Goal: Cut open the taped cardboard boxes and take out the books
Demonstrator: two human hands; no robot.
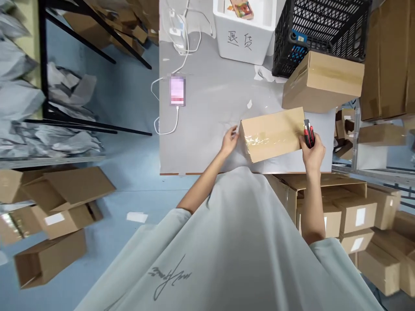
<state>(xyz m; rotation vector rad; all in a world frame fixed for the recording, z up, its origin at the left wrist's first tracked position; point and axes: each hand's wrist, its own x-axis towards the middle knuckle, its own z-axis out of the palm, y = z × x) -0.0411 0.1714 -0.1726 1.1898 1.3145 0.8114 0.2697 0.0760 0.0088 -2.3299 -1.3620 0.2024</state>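
The left hand [229, 140] rests open against the taped cardboard box's [273, 134] left end; the right hand [313, 149], at its right end, grips a red-and-black cutter [308, 132]. The box lies on a grey table [201, 142] over a blue floor [136, 190], with loose cartons [58, 216] left of the table.

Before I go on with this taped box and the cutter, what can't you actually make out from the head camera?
- Phone screen: blurred out.
- Cutter blade: too small, and the right hand wraps the body, so out or retracted is unclear.
- Taped box contents: closed flaps and tape hide them.
- Black crate contents: cut off by the top edge.
- Left hand fingertips: contact with the box unclear.
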